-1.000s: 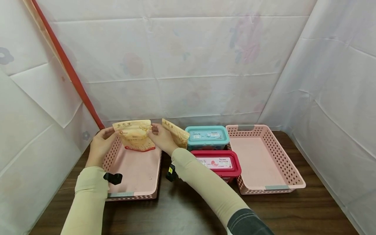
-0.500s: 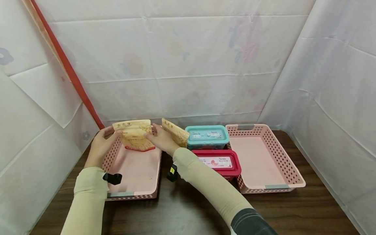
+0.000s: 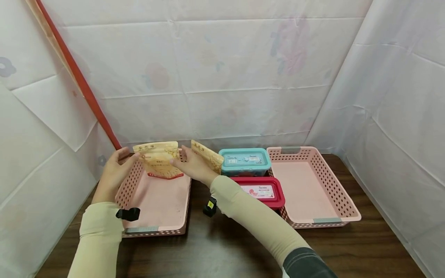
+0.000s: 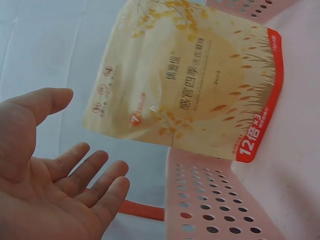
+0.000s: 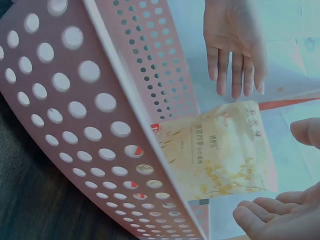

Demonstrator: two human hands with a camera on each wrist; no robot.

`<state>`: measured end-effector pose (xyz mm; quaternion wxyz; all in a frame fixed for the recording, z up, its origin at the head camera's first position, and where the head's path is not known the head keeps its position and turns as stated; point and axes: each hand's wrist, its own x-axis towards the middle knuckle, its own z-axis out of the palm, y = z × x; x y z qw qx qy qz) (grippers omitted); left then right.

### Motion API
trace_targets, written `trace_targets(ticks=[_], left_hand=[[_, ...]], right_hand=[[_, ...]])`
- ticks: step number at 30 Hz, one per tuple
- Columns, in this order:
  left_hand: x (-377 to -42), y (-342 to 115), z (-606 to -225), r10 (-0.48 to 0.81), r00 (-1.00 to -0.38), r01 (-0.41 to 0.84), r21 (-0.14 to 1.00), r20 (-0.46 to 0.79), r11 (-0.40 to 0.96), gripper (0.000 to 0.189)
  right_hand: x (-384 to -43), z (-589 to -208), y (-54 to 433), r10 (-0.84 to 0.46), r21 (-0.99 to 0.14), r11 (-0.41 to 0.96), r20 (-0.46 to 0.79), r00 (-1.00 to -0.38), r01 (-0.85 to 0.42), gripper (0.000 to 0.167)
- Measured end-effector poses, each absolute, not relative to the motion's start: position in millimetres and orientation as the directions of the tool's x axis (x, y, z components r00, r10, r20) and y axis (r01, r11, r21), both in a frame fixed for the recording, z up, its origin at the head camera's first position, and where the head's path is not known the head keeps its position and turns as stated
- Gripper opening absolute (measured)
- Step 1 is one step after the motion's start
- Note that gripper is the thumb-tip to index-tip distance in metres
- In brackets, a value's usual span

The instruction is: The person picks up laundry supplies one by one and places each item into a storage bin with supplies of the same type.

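Observation:
A yellow stand-up laundry pouch (image 3: 158,160) with a red bottom band stands upright at the back of the left pink basket (image 3: 160,200). My left hand (image 3: 112,173) is beside the pouch's left edge; in the left wrist view a gap shows between the spread fingers and the pouch (image 4: 190,75). Near its right edge is my right hand (image 3: 194,166), thumb overlapping the pouch in the head view. The right wrist view shows the right hand (image 5: 285,215) relaxed beside the pouch (image 5: 215,155), holding nothing. A second yellow pouch (image 3: 212,156) stands behind the right hand, partly hidden.
A teal-lidded box (image 3: 245,160) and a red-lidded box (image 3: 265,193) stand between the baskets, the red one partly behind my right sleeve. Another pink basket (image 3: 306,185) sits on the right of the dark wooden table (image 3: 215,247). White curtains (image 3: 222,77) enclose the back and sides.
Both hands have let go of the pouch in the left basket. The left hand has drawn away leftward, and the right forearm has shifted slightly right. The pouch stays standing in place.

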<state>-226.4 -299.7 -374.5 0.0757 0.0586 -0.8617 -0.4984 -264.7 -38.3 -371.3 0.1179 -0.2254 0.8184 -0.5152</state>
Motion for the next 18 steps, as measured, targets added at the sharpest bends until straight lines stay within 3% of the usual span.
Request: trace_targets(ticks=[9,18], left_hand=[[-222,-299,-371,-0.199,-0.975,-0.012,0.880,0.094,0.475,0.086],[-212,-291,-363,-0.225,-0.964,0.018,0.876,0.144,0.483,0.078]], right_hand=[[-261,-365,-34,-0.501,-0.885,0.379,0.050,-0.864,-0.271,0.084],[-255,-361,-21,-0.539,-0.928,0.286,0.049,-0.841,-0.237,0.082]])
